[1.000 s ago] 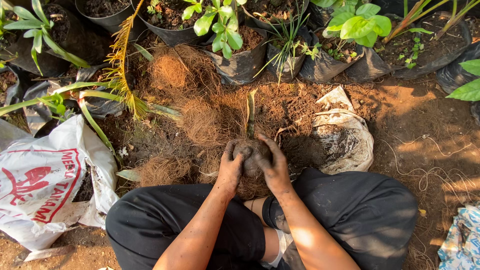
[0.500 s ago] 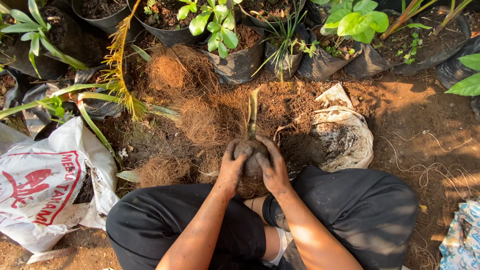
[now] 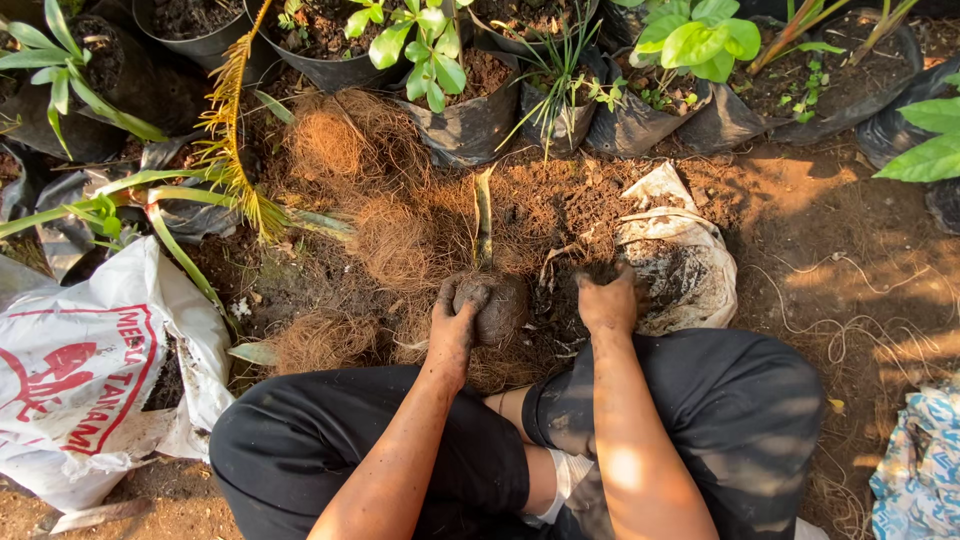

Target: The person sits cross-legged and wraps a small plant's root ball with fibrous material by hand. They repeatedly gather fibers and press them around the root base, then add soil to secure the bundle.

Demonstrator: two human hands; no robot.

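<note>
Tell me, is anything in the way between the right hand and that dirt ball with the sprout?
Nothing visible. The right hand rests on loose soil beside the soil ball, which the left hand holds. Only open dirt lies between them.

plant nursery: seedlings in black grow bags (image 3: 470,125), bare soil (image 3: 860,260)

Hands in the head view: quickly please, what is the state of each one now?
Left hand: closed on the soil ball of a seedling.
Right hand: holds nothing, fingers curled down on the loose soil.
</note>
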